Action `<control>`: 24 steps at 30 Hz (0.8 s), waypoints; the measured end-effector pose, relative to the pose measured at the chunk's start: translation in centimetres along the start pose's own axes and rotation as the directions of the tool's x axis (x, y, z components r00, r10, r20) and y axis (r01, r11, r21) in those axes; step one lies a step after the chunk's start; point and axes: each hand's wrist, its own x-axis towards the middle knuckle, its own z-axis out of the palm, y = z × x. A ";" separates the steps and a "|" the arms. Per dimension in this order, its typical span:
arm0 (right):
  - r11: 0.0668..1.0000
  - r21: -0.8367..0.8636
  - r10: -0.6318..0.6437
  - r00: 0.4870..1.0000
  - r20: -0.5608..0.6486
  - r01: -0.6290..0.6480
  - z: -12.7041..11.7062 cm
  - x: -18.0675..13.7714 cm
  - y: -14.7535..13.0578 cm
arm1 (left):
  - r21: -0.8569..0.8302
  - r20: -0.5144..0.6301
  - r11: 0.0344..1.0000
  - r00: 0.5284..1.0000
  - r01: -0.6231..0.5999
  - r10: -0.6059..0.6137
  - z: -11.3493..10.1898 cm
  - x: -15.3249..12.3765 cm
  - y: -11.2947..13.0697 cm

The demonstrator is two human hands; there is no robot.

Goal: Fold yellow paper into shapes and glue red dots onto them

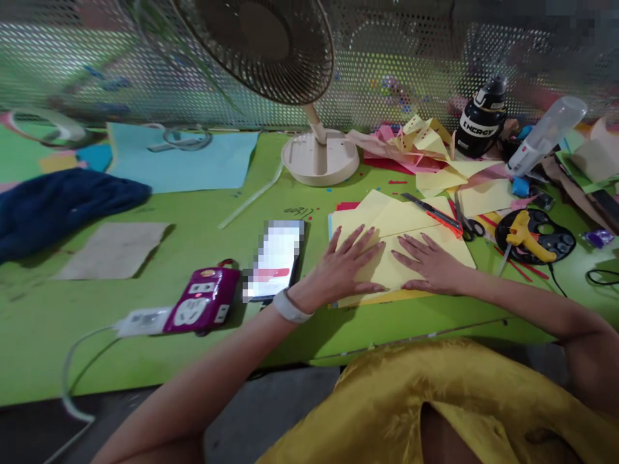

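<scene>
Both palms rest on a stack of pale yellow paper (387, 258) lying on the green table. My left hand (345, 267) is spread flat on its left part, a white band around the wrist. On the right part lies my right hand (428, 264), fingers stretched toward the left one. Just beyond the fingertips, a second yellow sheet (382, 212) overlaps the stack. An orange and black utility knife (435, 216) lies across the stack's upper right, beside dark-handled scissors (469, 222). Left of my left hand is a phone (278, 258) with a lit screen.
A fan (319, 158) stands at the back. To the left are a purple power strip (206, 299) with a plugged-in charger (145, 322), brown paper (116, 250) and blue cloth (72, 200). A yellow glue gun (529, 241), black bottle (481, 122) and paper scraps (425, 145) are on the right.
</scene>
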 end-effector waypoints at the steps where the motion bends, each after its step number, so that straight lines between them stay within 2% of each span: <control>1: 1.000 0.006 0.001 1.000 -0.004 -0.001 -0.2 0.1 0.2 | 0.004 -0.007 1.000 1.000 0.016 -0.016 -0.2 0.2 -0.1; 4: 1.000 -0.023 -0.001 0.996 -0.086 -0.001 -0.8 1.0 1.2 | -0.002 -0.034 0.998 0.997 0.062 -0.062 -0.7 1.0 0.1; 7: 0.983 -0.179 0.015 0.983 -0.182 -0.048 -1.6 2.6 3.3 | -0.005 -0.028 0.994 0.993 0.111 -0.111 -1.1 2.5 0.4; 11: 0.893 -0.447 -0.096 0.993 -0.068 0.056 -2.4 4.5 5.5 | -0.024 0.005 0.989 0.989 0.147 -0.147 -1.3 4.4 0.7; 14: 0.811 -0.570 -0.182 0.982 -0.040 0.127 -2.9 4.9 5.7 | 0.002 0.001 0.987 0.987 0.158 -0.158 -1.4 5.1 0.9; 16: 0.795 -0.590 -0.213 0.976 -0.053 0.141 -3.4 4.9 5.3 | 0.020 -0.029 0.986 0.986 0.166 -0.165 -1.4 5.4 1.1; 19: 0.822 -0.557 -0.215 0.971 -0.108 0.120 -4.0 4.9 4.5 | 0.015 -0.116 0.989 0.983 0.145 -0.142 -1.3 6.1 1.0; 24: 0.877 -0.468 -0.234 0.949 -0.209 0.114 -4.3 5.2 3.5 | 0.113 -0.198 0.994 0.980 0.003 0.019 -1.3 7.2 1.2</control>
